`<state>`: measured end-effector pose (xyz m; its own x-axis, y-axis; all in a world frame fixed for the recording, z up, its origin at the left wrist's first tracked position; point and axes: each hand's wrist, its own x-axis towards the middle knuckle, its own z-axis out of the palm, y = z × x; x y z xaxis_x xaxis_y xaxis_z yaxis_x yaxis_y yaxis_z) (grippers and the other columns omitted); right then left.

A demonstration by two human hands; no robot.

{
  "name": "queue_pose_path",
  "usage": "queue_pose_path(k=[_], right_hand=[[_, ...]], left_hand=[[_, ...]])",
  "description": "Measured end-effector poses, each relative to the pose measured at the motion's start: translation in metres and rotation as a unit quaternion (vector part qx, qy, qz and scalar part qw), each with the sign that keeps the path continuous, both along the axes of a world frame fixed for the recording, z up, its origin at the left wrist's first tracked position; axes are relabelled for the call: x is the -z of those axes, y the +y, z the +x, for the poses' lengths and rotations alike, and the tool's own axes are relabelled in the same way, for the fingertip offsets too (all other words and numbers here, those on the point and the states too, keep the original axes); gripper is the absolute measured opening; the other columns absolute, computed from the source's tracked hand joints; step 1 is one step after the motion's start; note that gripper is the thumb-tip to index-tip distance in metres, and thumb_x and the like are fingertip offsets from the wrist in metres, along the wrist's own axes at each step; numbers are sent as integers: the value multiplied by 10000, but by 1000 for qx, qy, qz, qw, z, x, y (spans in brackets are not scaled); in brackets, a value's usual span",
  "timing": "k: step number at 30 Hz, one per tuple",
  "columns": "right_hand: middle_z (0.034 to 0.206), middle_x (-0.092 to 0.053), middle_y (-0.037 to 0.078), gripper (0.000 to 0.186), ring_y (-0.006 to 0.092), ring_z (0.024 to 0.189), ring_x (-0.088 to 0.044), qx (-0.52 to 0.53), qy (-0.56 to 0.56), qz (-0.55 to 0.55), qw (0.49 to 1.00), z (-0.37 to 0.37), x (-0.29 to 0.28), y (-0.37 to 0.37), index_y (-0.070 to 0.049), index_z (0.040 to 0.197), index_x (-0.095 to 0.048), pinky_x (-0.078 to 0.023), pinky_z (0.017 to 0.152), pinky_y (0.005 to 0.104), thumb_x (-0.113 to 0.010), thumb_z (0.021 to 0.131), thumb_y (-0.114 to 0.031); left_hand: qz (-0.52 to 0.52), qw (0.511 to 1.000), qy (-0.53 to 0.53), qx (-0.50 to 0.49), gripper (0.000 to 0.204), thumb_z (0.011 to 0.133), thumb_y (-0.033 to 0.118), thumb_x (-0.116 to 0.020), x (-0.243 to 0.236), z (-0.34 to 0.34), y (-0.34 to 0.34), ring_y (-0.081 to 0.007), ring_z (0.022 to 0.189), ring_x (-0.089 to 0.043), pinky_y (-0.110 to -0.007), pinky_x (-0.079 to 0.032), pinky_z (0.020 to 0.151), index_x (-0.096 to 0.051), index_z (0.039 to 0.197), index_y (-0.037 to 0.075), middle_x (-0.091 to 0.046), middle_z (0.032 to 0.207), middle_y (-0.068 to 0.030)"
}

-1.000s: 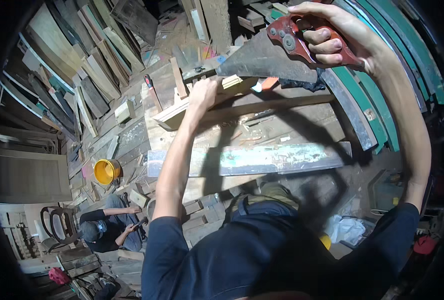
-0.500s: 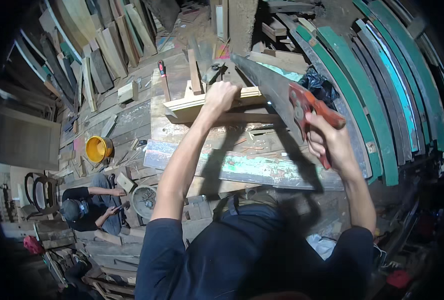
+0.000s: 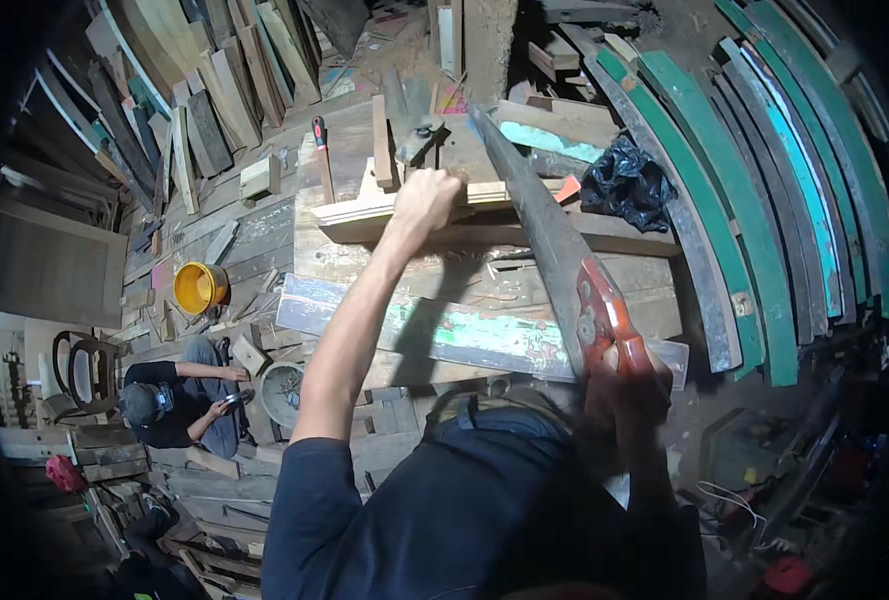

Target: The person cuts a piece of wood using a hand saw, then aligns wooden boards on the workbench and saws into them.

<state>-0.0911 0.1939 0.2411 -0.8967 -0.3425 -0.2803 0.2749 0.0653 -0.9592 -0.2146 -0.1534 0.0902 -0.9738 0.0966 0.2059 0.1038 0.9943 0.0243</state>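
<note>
My right hand (image 3: 632, 388), partly in shadow, is closed round the red handle of a handsaw (image 3: 536, 205). The saw's long blade slants away up to the left, across the right part of a pale wooden moulding (image 3: 352, 218). My left hand (image 3: 428, 202) is a closed fist gripping the moulding left of the blade; its fingertips are hidden. Beyond that fist lies a dark metal tool (image 3: 421, 142), its kind unclear. An upright wooden strip (image 3: 381, 140) stands to its left. Whether the teeth touch the wood I cannot tell.
A paint-worn board (image 3: 484, 338) lies between me and the moulding. Farther left are a red-and-black-handled tool (image 3: 319, 135) and a yellow bucket (image 3: 192, 290). A black plastic bag (image 3: 626, 188) and long green planks (image 3: 714, 180) line the right. At left sits another person (image 3: 179, 395).
My right hand has drawn the handsaw back toward my body, down and slightly left. The left fist still grips the moulding, with a small shift in the view.
</note>
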Motion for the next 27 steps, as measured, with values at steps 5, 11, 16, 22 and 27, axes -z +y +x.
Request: queue_pose_path(k=[5,11,16,22,27], right_hand=[[624,-436,-40,98,55,457,-395,4,-12,-21,1000,3,-16,4,-31,966,-552,-319,420,260,-629,971,-91],[567,-409,-45,133,47,411,-367,-3,-7,-120,993,-28,9,-18,-61,899,-535,-296,391,259,-630,984,-99],[557,-402,-46,189,39,397,-364,-8,22,-132,991,-57,49,-51,-65,859,-505,-303,383,247,-607,1015,-35],[670,-444,-50,677,50,597,-488,-75,124,-79,986,-41,31,-28,-62,1573,-410,-440,553,262,-666,949,-7],[781,-499,-17,755,65,709,-462,-106,201,66,972,-10,14,6,-10,1595,-348,-440,773,206,-621,893,49]], left_hand=[[-24,999,-30,24,196,714,-18,-682,4,-5,-5,-390,778,-733,-464,-594,674,-721,901,24,-722,784,-205],[-22,999,-41,9,529,730,-30,-668,0,-6,5,-396,767,-725,-487,-584,674,-660,1245,86,-705,764,-207],[-42,999,-3,31,430,745,11,-693,-2,-6,3,-368,764,-736,-461,-596,667,-671,1170,69,-723,795,-189],[35,999,-22,31,179,844,107,-657,-12,-29,-13,-393,857,-725,-498,-578,723,-713,1010,74,-717,848,-200],[37,998,-27,44,196,847,111,-659,-9,-32,-15,-392,864,-725,-504,-579,735,-716,1033,85,-721,857,-192]])
